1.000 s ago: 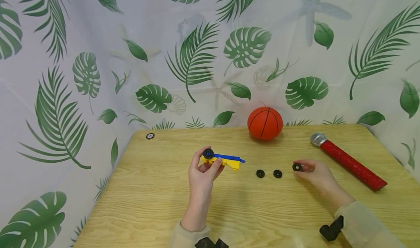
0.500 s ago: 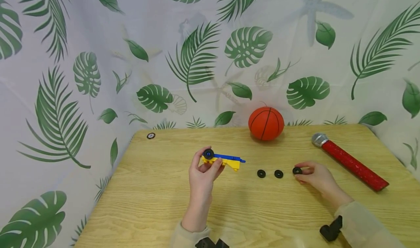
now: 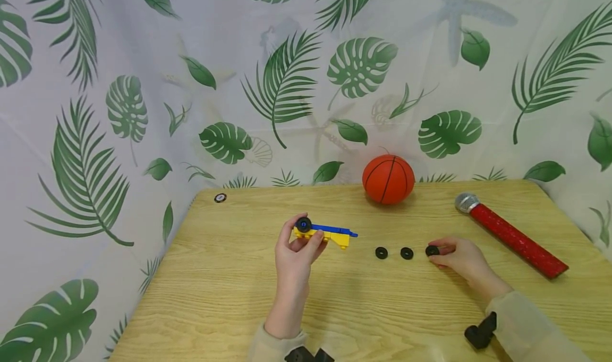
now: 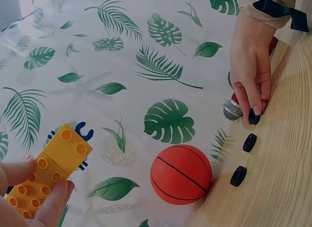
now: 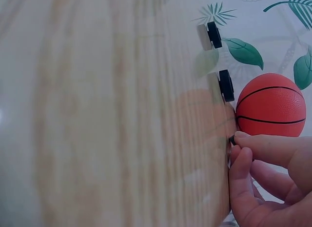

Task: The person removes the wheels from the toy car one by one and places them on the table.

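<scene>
My left hand [image 3: 294, 263] holds a yellow-and-blue toy-brick car [image 3: 340, 240] above the table, with one black wheel [image 3: 303, 224] showing at its near end. Yellow studs and a blue hook [image 4: 85, 131] show in the left wrist view. Low over the tabletop, my right hand [image 3: 466, 258] pinches a small black tire [image 3: 432, 250] between thumb and fingers. Two more black tires, the middle one [image 3: 407, 253] and the left one [image 3: 381, 253], lie flat in a row beside it. Fingers mostly hide the pinched tire in the right wrist view.
A red basketball [image 3: 388, 179] sits at the wooden table's [image 3: 215, 277] back edge. To the right lies a microphone [image 3: 513, 237] with a glittery red handle. A small round black-and-white disc [image 3: 220, 198] is at the back left. Leaf-print cloth [image 3: 287, 96] hangs behind.
My right hand has lowered the tire to table level, and the tire has tipped from facing the head camera toward flat. My left hand and the toy car have stayed in place.
</scene>
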Demonstrator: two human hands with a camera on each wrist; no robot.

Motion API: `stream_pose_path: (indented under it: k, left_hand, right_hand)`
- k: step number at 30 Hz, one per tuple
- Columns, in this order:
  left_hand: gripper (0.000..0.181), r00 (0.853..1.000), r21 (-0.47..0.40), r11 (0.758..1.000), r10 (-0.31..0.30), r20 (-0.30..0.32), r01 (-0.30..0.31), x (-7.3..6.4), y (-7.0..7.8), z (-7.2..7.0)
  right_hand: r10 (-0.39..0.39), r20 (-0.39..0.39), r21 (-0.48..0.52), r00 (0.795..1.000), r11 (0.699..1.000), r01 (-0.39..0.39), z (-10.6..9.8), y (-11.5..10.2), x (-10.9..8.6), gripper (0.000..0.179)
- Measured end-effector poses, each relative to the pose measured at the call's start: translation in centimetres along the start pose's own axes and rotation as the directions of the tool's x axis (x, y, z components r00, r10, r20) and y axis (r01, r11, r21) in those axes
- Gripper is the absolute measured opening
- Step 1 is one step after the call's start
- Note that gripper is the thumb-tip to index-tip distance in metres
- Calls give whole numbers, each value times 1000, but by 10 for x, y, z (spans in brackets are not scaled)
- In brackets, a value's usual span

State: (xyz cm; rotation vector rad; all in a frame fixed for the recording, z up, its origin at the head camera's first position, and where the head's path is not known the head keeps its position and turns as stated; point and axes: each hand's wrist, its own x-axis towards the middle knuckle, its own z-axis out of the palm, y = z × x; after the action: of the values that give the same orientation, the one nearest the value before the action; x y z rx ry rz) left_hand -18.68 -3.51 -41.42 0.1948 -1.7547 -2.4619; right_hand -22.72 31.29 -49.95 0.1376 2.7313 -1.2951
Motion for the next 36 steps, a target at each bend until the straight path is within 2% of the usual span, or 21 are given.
stream_pose_path:
  k: [13, 18, 24, 30, 36]
  left_hand:
    - [45, 1000, -3, 1000, 1, 0, -1, 0, 0, 0]
    - [47, 1000, -2, 1000, -9, 3, 9, 0, 1, 0]
    - [59, 1000, -5, 1000, -10, 14, 10, -1, 1, 0]
    - [67, 1000, -14, 1000, -10, 8, 10, -1, 0, 0]
    - [65, 1000, -9, 1000, -21, -4, 20, -2, 1, 3]
  right_hand:
    - [19, 6, -34, 1000, 999, -19, -2, -5, -2, 49]
    - [18, 36, 17, 999, 1000, -19, -4, -3, -3, 52]
    - [22, 74, 66, 997, 997, -27, -8, 1, -3, 56]
    - [-11, 45, 68, 999, 998, 8, -13, -4, -5, 55]
    - [-49, 20, 162, 999, 986, 45, -16, -15, -7, 55]
